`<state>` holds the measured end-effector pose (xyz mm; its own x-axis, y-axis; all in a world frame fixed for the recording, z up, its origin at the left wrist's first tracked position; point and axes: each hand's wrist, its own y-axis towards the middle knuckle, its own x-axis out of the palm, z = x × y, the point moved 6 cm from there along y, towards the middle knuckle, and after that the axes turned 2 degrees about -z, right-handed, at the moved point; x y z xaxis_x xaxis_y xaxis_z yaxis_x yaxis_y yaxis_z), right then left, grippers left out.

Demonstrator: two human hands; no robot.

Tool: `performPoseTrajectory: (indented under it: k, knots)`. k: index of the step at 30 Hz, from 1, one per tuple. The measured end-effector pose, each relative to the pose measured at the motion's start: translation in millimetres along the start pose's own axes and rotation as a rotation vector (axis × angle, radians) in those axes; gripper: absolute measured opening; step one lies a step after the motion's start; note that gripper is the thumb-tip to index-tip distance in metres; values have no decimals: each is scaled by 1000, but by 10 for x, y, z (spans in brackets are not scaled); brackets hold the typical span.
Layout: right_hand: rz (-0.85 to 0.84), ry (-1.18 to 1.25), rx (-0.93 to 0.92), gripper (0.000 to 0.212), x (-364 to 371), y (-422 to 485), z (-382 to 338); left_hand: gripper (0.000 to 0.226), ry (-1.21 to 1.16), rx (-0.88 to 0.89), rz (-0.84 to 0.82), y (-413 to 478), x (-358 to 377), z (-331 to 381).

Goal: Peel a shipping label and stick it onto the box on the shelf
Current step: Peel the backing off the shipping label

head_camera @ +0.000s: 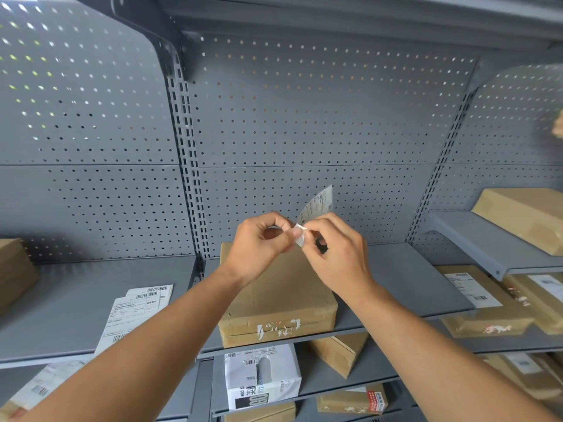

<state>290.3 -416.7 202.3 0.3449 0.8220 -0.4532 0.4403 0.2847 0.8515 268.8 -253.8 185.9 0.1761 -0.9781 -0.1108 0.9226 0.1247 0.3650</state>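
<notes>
A flat brown cardboard box [283, 296] lies on the grey middle shelf [405, 278], with torn white label scraps on its front edge. Above the box both my hands hold a white shipping label [316, 207] that curls upward behind my fingers. My left hand [259, 248] pinches a lower corner of the sheet. My right hand [335, 254] pinches the same corner from the right, and a small white flap is folded out between the thumbs. The label's printed side faces away to the right.
Loose label sheets [134, 312] lie on the left shelf. A brown box [15, 269] sits at the far left. Boxes with labels [484, 300] fill the right shelves. A white carton [262, 376] and more parcels stand on the shelf below. Perforated grey panels form the back.
</notes>
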Motion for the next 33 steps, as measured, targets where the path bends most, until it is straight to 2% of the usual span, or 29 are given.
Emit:
performPoseTrajectory:
  k: [9, 13, 16, 20, 23, 27, 29, 30, 33]
  knots:
    - [-57, 77, 70, 7, 78, -59, 18, 7, -16, -39, 32, -11, 39, -14]
    - [-49, 33, 39, 11, 54, -64, -26, 28, -81, -27, 50, -37, 20, -9]
    - [-54, 3, 25, 12, 78, -62, -26, 37, -16, 24, 25, -48, 36, 1]
    - [-61, 15, 38, 14, 88, -65, -31, 24, 65, 75, 12, -45, 55, -1]
    - [-145, 72, 180, 37, 129, -117, 60, 15, -41, 40, 37, -43, 14, 7]
    - [-227, 231, 565, 57, 227, -201, 244, 14, -195, 28, 56, -50, -32, 3]
    - [-262, 441, 800, 52, 317, -276, 277, 16, -241, 17, 70, -51, -31, -14]
    - [-275, 560, 890, 40, 370, -320, 263, 17, -252, 13, 81, -51, -33, -19]
    - [-258, 810, 1020, 17, 446, -386, 149, 15, -236, 22, 94, -51, -52, -39]
